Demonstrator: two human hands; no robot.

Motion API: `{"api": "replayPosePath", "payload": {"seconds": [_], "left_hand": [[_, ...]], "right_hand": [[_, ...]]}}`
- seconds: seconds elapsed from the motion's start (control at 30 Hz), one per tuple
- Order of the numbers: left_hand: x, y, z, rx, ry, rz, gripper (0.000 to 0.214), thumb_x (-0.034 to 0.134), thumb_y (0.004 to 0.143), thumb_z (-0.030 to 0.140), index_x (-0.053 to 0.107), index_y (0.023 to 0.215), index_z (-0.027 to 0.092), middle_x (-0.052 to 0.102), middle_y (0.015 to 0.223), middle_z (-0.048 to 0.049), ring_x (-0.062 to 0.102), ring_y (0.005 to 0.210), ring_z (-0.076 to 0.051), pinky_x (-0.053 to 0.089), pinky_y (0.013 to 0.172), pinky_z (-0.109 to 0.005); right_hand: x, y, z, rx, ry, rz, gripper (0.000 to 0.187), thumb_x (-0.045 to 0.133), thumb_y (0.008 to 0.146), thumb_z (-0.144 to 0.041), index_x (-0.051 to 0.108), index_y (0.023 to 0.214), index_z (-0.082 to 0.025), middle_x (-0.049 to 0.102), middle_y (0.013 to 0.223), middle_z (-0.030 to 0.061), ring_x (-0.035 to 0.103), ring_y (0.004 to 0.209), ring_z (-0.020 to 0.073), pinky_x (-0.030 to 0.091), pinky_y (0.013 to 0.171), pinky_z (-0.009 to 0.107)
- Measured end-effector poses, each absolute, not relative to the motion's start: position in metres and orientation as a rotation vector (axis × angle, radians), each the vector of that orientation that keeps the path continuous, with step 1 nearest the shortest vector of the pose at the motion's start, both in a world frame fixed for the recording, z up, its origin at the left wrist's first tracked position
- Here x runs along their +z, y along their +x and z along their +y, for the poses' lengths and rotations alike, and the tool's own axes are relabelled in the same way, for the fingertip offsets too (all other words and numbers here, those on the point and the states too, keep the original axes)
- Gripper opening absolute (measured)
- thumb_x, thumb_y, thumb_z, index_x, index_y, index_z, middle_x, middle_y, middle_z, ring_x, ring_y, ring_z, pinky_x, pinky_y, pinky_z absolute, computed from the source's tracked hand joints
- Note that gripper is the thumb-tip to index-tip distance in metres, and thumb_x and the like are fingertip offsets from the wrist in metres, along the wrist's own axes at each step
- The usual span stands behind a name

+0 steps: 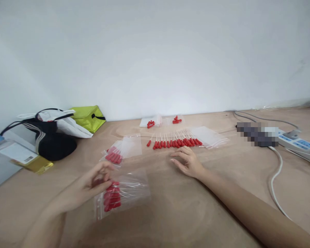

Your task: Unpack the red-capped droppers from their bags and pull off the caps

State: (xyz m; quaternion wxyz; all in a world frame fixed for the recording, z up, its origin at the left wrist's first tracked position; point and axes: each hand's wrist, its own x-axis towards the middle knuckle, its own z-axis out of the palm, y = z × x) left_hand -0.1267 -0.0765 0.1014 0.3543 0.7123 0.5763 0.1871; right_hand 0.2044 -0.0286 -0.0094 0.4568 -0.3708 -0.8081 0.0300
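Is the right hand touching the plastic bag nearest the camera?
Apart: the head view shows tabletop between the right hand and the plastic bag.

Across the middle of the worktop lies a row of droppers, a stack of bags just to its right. Left of the row and before it lies a bag holding droppers, another such bag behind it. Two more bags lie behind the row, near the wall. At the left, a cap sits between a carton and a pouch; at the right, a power strip
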Motion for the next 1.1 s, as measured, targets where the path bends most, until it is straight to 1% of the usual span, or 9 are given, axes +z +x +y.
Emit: {"api": "replayPosePath", "payload": {"seconds": [0.07,0.13,0.33,0.47,0.57,0.67,0.83,1.0,1.1], "left_hand": [[0.091,-0.099,-0.06,0.451,1.803,1.218,0.03,0.055,0.072,0.04,0.044,0.093,0.023,0.042,0.067,0.0056,0.044,0.058,-0.008,0.043,0.061,-0.021],[0.078,-0.07,-0.042,0.526,1.763,1.093,0.028,0.057,0.071,0.034,0.043,0.092,0.022,0.04,0.069,0.0057,0.045,0.062,-0.007,0.043,0.066,-0.023],[0.039,-0.006,-0.009,0.659,1.652,0.991,0.032,0.064,0.065,0.028,0.046,0.089,0.019,0.042,0.067,0.0063,0.045,0.058,-0.006,0.041,0.061,-0.021],[0.019,0.013,-0.004,0.834,1.504,1.014,0.04,0.069,0.062,0.027,0.046,0.094,0.017,0.051,0.079,0.002,0.051,0.066,-0.007,0.043,0.065,-0.022],[0.011,0.013,-0.007,0.843,1.31,1.041,0.052,0.073,0.059,0.029,0.044,0.101,0.018,0.055,0.089,-0.0013,0.056,0.071,-0.009,0.045,0.07,-0.025],[0.009,0.007,-0.011,0.752,1.19,1.036,0.06,0.076,0.055,0.026,0.043,0.104,0.017,0.058,0.079,0.0011,0.058,0.07,-0.01,0.046,0.073,-0.027],[0.013,-0.001,-0.016,0.748,1.083,1.082,0.059,0.077,0.055,0.022,0.045,0.104,0.016,0.058,0.067,0.0047,0.06,0.064,-0.01,0.049,0.074,-0.03],[0.015,0.002,-0.017,0.706,1.088,1.102,0.057,0.077,0.055,0.022,0.046,0.104,0.016,0.059,0.063,0.0044,0.061,0.063,-0.011,0.05,0.072,-0.03],[0.014,0.005,-0.018,0.729,1.126,1.127,0.054,0.076,0.055,0.025,0.047,0.1,0.016,0.061,0.064,0.0032,0.061,0.063,-0.012,0.049,0.07,-0.03]], "right_hand": [[-0.006,0.204,-0.034,0.125,-0.869,-2.001,0.018,0.053,0.079,-0.032,0.059,0.091,-0.02,0.06,0.087,0.0058,0.052,0.08,0.0159,0.041,0.072,0.031],[-0.002,0.204,-0.039,0.159,-0.86,-2.025,0.02,0.052,0.08,-0.033,0.058,0.093,-0.02,0.06,0.089,0.0059,0.053,0.083,0.0162,0.04,0.075,0.032],[-0.003,0.204,-0.038,0.143,-1.118,-2.009,0.026,0.053,0.079,-0.034,0.057,0.1,-0.021,0.062,0.091,0.0062,0.054,0.085,0.0177,0.039,0.077,0.033],[-0.012,0.206,-0.03,0.262,-1.245,-1.924,0.015,0.047,0.081,-0.025,0.061,0.085,-0.02,0.063,0.074,0.0023,0.056,0.069,0.0146,0.04,0.067,0.029],[-0.016,0.208,-0.028,0.374,-1.282,-1.834,0.016,0.046,0.079,-0.022,0.061,0.075,-0.019,0.063,0.07,0.0009,0.055,0.062,0.0132,0.04,0.059,0.025],[-0.017,0.209,-0.028,0.426,-1.372,-1.747,0.016,0.045,0.077,-0.022,0.059,0.069,-0.019,0.061,0.063,-0.0003,0.052,0.055,0.0124,0.038,0.053,0.023],[-0.02,0.209,-0.027,0.4,-1.448,-1.712,0.016,0.045,0.074,-0.023,0.058,0.067,-0.019,0.059,0.058,-0.0012,0.051,0.051,0.012,0.036,0.05,0.023],[-0.025,0.209,-0.026,0.377,-1.466,-1.724,0.016,0.044,0.075,-0.022,0.059,0.069,-0.019,0.06,0.062,-0.0006,0.052,0.054,0.0128,0.037,0.051,0.024],[-0.022,0.208,-0.029,0.249,-1.419,-1.764,0.016,0.045,0.077,-0.023,0.06,0.079,-0.019,0.062,0.071,0.0023,0.054,0.064,0.0149,0.038,0.058,0.027]]}}
